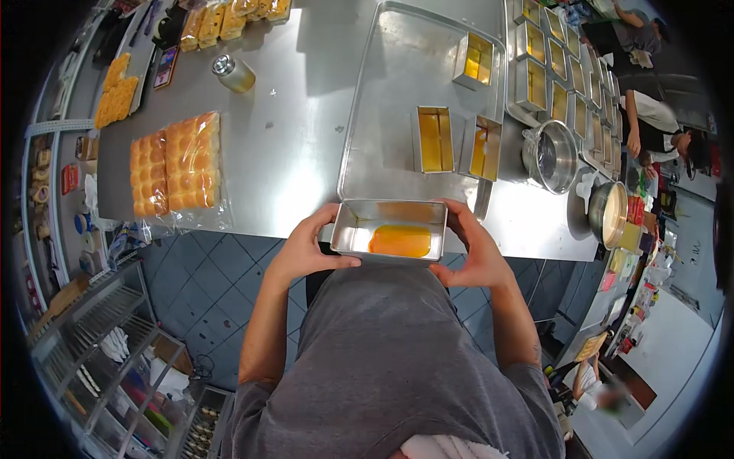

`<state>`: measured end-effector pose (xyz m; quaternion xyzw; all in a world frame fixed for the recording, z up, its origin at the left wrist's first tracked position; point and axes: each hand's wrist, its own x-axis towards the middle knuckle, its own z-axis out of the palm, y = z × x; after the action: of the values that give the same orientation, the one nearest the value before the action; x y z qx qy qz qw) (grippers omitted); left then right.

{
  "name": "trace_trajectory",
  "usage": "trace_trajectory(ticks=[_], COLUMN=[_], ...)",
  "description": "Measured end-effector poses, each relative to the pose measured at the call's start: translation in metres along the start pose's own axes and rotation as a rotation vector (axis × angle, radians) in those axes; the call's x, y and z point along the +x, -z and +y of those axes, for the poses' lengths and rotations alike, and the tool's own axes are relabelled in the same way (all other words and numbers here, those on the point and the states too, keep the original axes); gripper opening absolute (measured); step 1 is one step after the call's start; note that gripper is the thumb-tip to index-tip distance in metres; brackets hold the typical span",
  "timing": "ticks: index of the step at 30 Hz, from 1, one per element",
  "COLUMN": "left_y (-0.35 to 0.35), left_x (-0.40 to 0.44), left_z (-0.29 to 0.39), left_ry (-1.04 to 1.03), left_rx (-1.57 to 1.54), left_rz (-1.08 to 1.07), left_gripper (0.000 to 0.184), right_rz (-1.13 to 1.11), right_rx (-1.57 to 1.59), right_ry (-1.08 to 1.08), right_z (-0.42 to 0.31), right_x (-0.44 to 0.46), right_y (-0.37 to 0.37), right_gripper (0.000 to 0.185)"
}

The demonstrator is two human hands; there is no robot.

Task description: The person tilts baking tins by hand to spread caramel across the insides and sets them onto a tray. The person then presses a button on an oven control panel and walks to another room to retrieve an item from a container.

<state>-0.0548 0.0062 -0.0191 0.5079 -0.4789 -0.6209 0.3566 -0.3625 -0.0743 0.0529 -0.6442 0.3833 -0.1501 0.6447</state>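
Nearest the camera, both hands grip a rectangular metal tin (390, 208) by its short ends, just off the table's (283, 153) near edge. An orange-yellow liquid (401, 241) (glossy, pooled off-centre) covers part of its bottom. The left hand (310, 249) pinches one end, thumb along the lower side and fingers curled around the end wall; the right hand (478, 249) mirrors it, thumb low and fingers around the opposite end. Whether the hidden fingertips are spread or pressed together, I cannot tell. Beyond the tin, a large tray (382, 115) reaches towards the table's far edge, carrying three similar tins (436, 138). Right of it stands a steel bowl (550, 157); wrapped bread rolls (191, 161) lie by the table's near left corner.
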Motion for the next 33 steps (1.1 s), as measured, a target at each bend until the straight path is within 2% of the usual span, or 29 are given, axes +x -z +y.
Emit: trace_trajectory(ticks=[9,20,25,27,29,30,31,33], left_y=[-0.006,-0.01,-0.019,-0.015,-0.022,-0.022,-0.019,0.013], left_x=[-0.008,-0.023,-0.014,-0.006,-0.001,0.001,0.004,0.002], left_z=[0.0,0.006,0.023,0.016,0.011,0.015,0.01,-0.067], left_ry=[0.038,0.045,0.037,0.029,0.049,0.127,0.122,0.082], left_rx=[0.027,0.07,0.137,0.186,0.046,0.048,0.053,0.205], left_rz=[-0.004,-0.008,-0.008,-0.071,-0.044,-0.044,-0.064,0.131], left_gripper=[0.075,0.085,0.088,0.089,0.079,0.081,0.087,0.093], right_rz=[0.022,0.007,0.067,0.101,0.146,0.201,0.25,0.346], right_rx=[0.094,0.146,0.132,0.069,0.049,0.047,0.052,0.176], right_ry=[-0.073,0.004,0.101,0.075,0.078,0.078,0.082,0.055], right_z=[0.007,0.016,0.021,0.027,0.027,0.028,0.028,0.026], right_x=[-0.011,-0.022,-0.031,-0.036,-0.042,-0.048,-0.054,-0.062], right_y=[0.001,-0.001,0.002,0.004,0.006,0.007,0.005,0.001], right_gripper=[0.096,0.096,0.093,0.09,0.089,0.088,0.086,0.082])
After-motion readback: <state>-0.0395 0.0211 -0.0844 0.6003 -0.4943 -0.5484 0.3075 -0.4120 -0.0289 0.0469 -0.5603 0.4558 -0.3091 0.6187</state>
